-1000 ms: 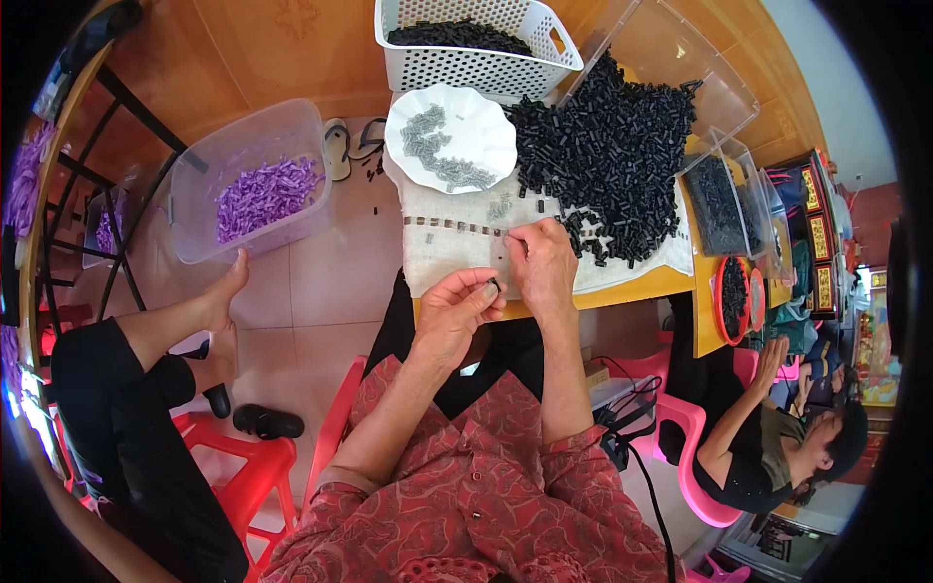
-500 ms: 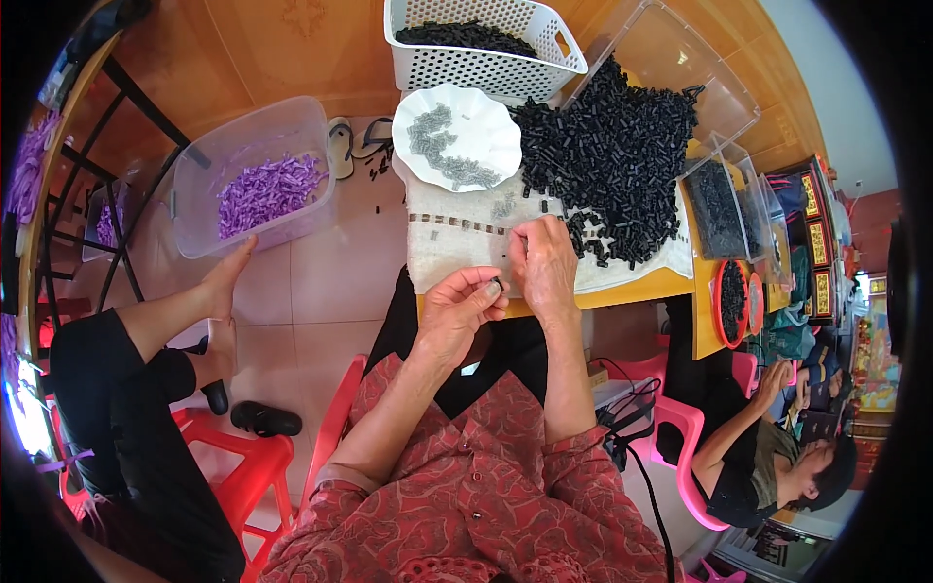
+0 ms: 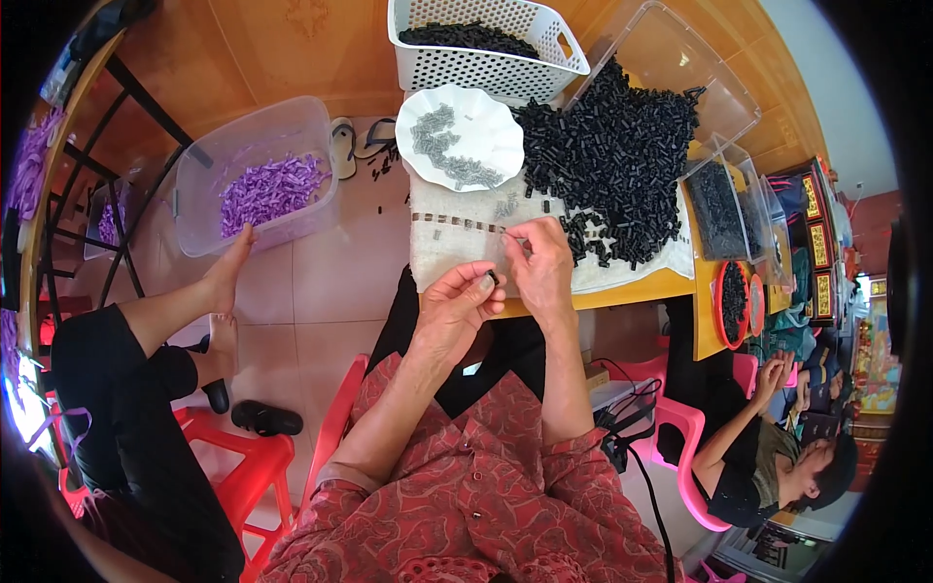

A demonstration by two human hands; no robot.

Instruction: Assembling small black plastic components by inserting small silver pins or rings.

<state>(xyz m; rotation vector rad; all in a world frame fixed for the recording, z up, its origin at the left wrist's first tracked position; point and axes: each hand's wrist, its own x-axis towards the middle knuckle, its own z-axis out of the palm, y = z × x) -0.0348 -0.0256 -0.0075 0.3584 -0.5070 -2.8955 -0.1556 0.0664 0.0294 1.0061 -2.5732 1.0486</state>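
Two hands in the head view, my only one. Left hand (image 3: 455,309): thumb and index pinched on a small black piece (image 3: 492,278), held off the towel (image 3: 439,264). Right hand (image 3: 542,272): thumb and fingertips drawn together just beyond the left tips; can't tell if they hold anything.

Clear pieces (image 3: 506,205) lie loose on the towel just ahead of my right fingertips; white plate (image 3: 498,124) with more farther ahead. Black pile (image 3: 622,155) ahead-right.

Risks, my read: left pinch is near the table edge (image 3: 641,288), so a slip could drop the piece to the floor. Cause: tiny part, fingertip-only hold. Right knuckles sit close to the pile's loose fringe; a careless sweep could scatter pieces.

Pose: left forearm slants up and inward, thumb side up, fingers curled. Right forearm runs nearly straight ahead, wrist bent inward, back of hand showing, fingers bent toward the left hand.
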